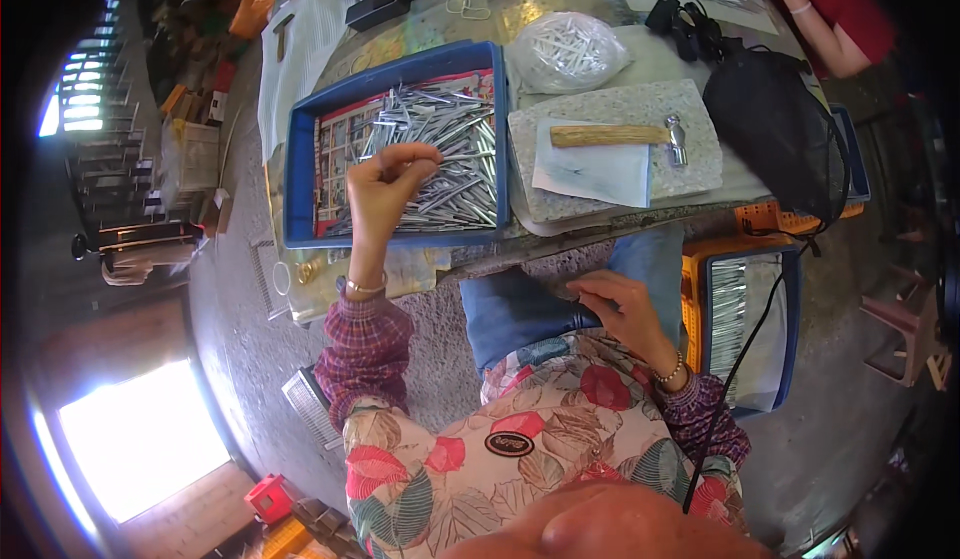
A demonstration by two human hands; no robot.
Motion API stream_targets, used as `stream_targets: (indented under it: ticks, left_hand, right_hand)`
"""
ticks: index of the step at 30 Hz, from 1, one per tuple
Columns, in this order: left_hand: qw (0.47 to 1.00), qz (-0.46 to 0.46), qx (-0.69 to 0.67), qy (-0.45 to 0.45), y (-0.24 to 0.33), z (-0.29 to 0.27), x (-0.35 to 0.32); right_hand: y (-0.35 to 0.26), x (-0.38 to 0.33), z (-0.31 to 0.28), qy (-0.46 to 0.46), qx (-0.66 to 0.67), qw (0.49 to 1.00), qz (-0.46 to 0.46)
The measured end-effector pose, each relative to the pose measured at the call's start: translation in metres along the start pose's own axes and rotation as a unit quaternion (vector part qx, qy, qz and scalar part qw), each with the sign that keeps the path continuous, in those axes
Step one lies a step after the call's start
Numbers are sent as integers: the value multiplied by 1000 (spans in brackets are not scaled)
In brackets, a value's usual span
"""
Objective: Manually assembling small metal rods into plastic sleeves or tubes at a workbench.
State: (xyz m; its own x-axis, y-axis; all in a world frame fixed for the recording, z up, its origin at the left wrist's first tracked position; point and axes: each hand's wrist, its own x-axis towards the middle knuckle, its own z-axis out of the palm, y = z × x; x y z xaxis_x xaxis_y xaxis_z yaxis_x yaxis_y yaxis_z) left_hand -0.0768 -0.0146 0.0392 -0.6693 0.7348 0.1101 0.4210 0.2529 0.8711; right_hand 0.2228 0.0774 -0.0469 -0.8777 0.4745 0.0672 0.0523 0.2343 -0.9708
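Observation:
My left hand (385, 184) is raised over the front of a blue tray (297, 174). Its thumb and fingers are pressed together in a pinch, and whatever they hold is too small or hidden to name. Beneath it, a loose heap of thin silvery metal rods (450, 129) lies on patterned paper inside the tray. Above my lap, just off the table's front edge, hovers my right hand (625, 309). Its fingers are curled with the thumb close to the fingertips; I cannot make out anything between them.
Right of the tray, a wooden-handled hammer (615, 136) lies on a white packet (590, 184) on a stone slab (690, 109). Behind stands a bag of white pieces (570, 49). By my right leg, a blue bin (790, 329) holds metal rods. Another person's arm (815, 34) reaches in, far right.

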Motion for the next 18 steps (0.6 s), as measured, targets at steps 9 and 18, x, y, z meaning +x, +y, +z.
stream_targets:
  ticks: [9,18]
  left_hand:
    - [909,58,-138,-388,71,82,-35]
    - [971,147,37,-186,65,120,62]
  right_hand:
    - [-30,21,-2,81,148,985,-30]
    - [-9,3,-10,61,349,931,93]
